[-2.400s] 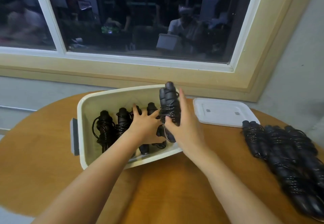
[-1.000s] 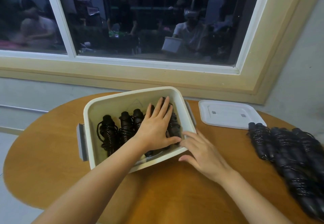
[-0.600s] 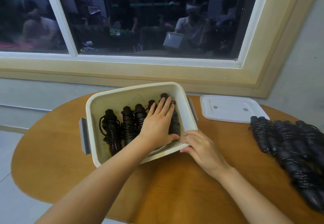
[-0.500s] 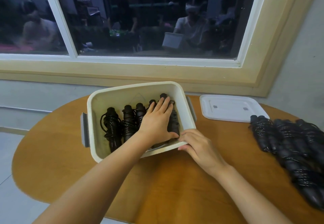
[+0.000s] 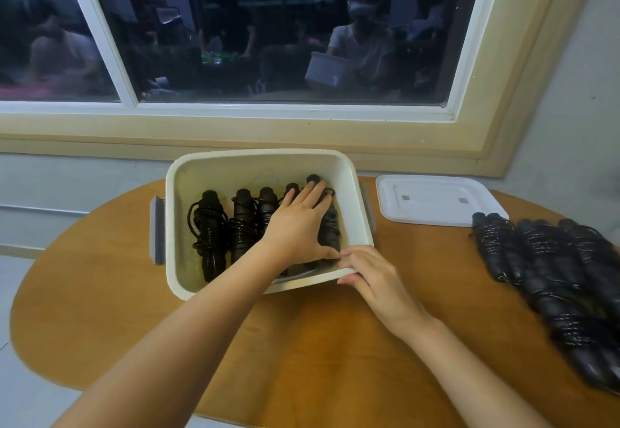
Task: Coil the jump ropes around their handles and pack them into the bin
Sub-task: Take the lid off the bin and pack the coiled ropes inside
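Observation:
A cream bin (image 5: pixel 255 159) stands on the round wooden table, with several coiled black jump ropes (image 5: pixel 209 226) lying side by side in it. My left hand (image 5: pixel 298 226) lies flat, fingers straight, pressing on the rightmost ropes in the bin. My right hand (image 5: pixel 369 270) rests on the bin's near right corner, fingers curled over the rim. A pile of coiled black jump ropes (image 5: pixel 553 270) lies on the table at the right.
The bin's white lid (image 5: pixel 436 201) lies flat on the table between the bin and the rope pile. A window and its cream sill run behind the table. Bare wooden tabletop (image 5: pixel 318 343) stretches in front of the bin.
The bundle my right hand held upright over the bin now lies in the bin. My left hand has flattened onto the ropes and my right hand has come to the bin's near rim.

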